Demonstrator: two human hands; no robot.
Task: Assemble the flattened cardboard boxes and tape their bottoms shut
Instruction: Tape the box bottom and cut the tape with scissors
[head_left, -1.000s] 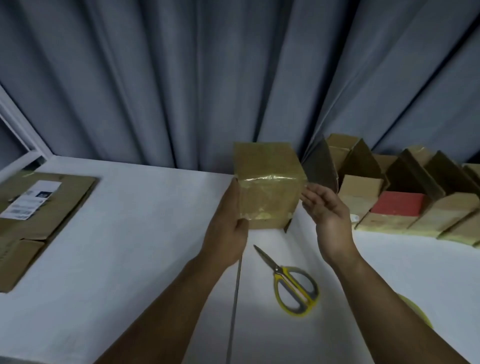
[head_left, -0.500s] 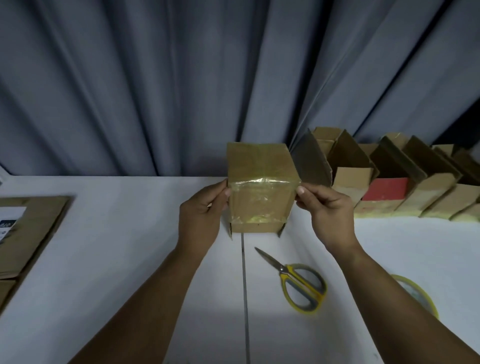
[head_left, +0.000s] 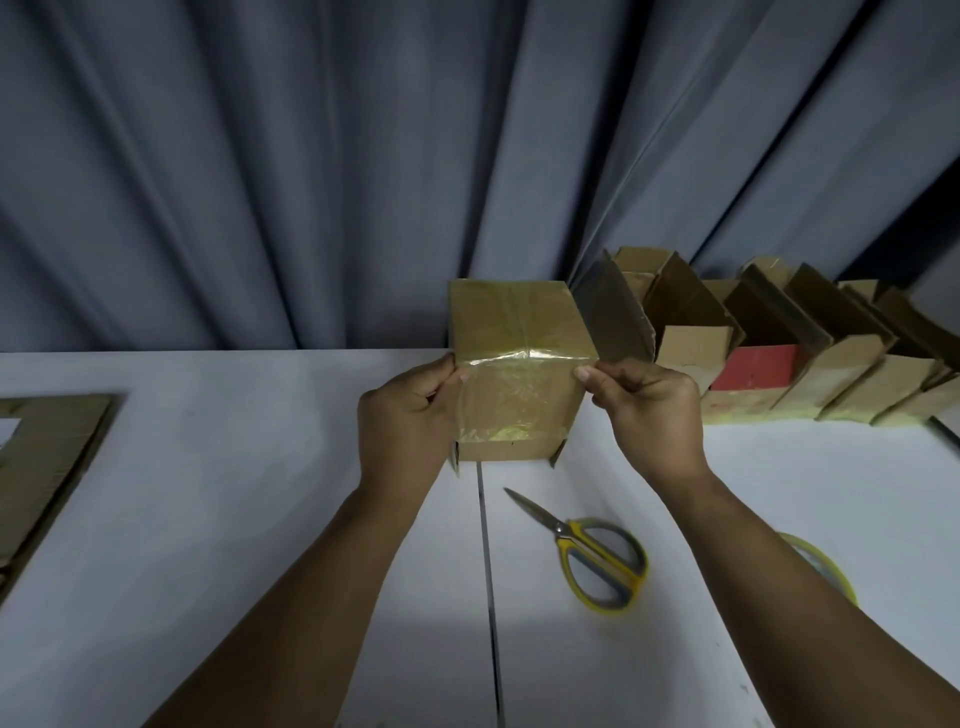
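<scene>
The box (head_left: 519, 332) appears to rest on the worktop (head_left: 208, 493) in the middle of the view. Its taped bottom is turned up, and glossy tape is carried over the top and down the near face. It is pinched at its upper side edges: the left grip (head_left: 410, 421) is closed on the 9 o'clock edge and the right grip (head_left: 649, 415) on the 3 o'clock edge, with thumbs and fingertips curled onto the cardboard. The box is judged empty and light. Its walls are probably fairly stiff, but easily dented if squeezed mid-panel, and the tape is likely slippery. It is best taken at the corners and folded edges, where bare cardboard is offered. Scissors (head_left: 597, 561) lie at 5 o'clock of it, and finished boxes (head_left: 831, 374) at 3 o'clock.
</scene>
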